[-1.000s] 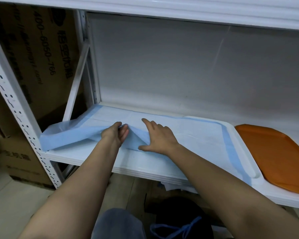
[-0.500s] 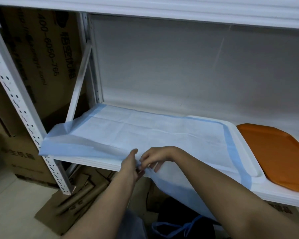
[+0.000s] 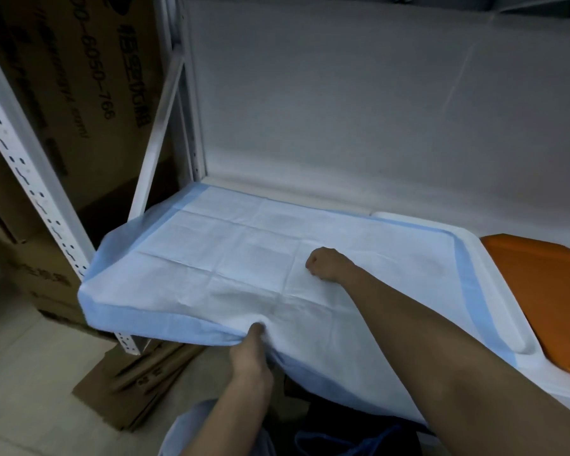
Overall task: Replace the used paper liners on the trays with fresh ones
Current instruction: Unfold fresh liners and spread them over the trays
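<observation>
L hand (image 3: 248, 352) at near shelf edge, pinching front hem of paper liner (image 3: 244, 258), which drapes over near and left edges. R hand (image 3: 326, 263) mid-sheet, fingers curled into a fist, knuckles resting on paper, grasping nothing. Liner lies over white tray (image 3: 494, 291); orange tray (image 3: 540, 284) far right, bare. Step, prob.: seating fresh liner. Next needs: pull hem square, smooth creases twd far edge.

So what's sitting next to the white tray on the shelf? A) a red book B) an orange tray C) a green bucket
B: an orange tray lies on the shelf just right of the white tray, whose blue-edged paper liner both hands are handling.
</observation>
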{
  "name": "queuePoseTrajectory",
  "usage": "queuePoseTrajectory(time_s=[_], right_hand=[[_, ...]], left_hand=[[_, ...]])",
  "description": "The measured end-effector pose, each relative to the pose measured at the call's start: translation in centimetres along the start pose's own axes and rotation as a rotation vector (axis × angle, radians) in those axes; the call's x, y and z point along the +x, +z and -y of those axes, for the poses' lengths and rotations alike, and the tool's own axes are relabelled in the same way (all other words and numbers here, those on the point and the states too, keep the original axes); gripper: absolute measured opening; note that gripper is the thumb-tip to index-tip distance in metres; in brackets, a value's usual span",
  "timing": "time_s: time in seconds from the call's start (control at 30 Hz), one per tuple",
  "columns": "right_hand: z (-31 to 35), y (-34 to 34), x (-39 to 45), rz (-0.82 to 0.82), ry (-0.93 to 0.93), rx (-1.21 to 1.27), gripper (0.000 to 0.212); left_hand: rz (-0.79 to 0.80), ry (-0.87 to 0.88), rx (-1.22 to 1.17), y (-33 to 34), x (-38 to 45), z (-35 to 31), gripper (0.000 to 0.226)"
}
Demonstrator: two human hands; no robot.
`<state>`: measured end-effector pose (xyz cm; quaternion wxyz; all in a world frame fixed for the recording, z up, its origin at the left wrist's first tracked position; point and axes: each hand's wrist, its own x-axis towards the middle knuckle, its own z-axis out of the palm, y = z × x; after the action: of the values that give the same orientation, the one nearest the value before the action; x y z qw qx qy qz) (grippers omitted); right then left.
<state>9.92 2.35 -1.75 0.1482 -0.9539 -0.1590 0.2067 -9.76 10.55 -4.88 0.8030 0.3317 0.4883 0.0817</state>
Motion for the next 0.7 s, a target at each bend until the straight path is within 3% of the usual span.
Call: queuePoseTrajectory(time_s=[0.1, 0.23, 0.3, 0.43, 0.6, 0.7], right_hand=[[1.0, 0.8, -0.1, 0.026, -0.103, -0.034, 0.034], [2.2, 1.0, -1.5, 0.077, -0.334, -0.055, 0.058], [2.7, 0.9, -2.3, 0.059, -0.425, -0.168, 0.064], [3.0, 0.2, -3.4, -0.103, -0.507, -0.166, 0.057], [2.9, -2.4, -4.4, -0.255, -0.498, -0.160, 0.048], [2.5, -4.6, -4.9, -0.371, -0.489, -0.164, 0.038]], left_hand=[[0.026, 0.052, 0.030, 0.0, 0.5, -0.3, 0.047], [0.067, 0.128, -0.061, 1.6, -0.2, -1.4, 0.035], [0.179, 0.161, -0.101, 1.9, -1.3, -2.3, 0.023], [0.448, 0.200, -0.116, 1.8, -3.3, -4.9, 0.026], [0.525, 0.255, -0.061, 3.6, -3.0, -9.3, 0.029], [0.570, 0.306, -0.006, 4.4, -4.0, -11.9, 0.044]])
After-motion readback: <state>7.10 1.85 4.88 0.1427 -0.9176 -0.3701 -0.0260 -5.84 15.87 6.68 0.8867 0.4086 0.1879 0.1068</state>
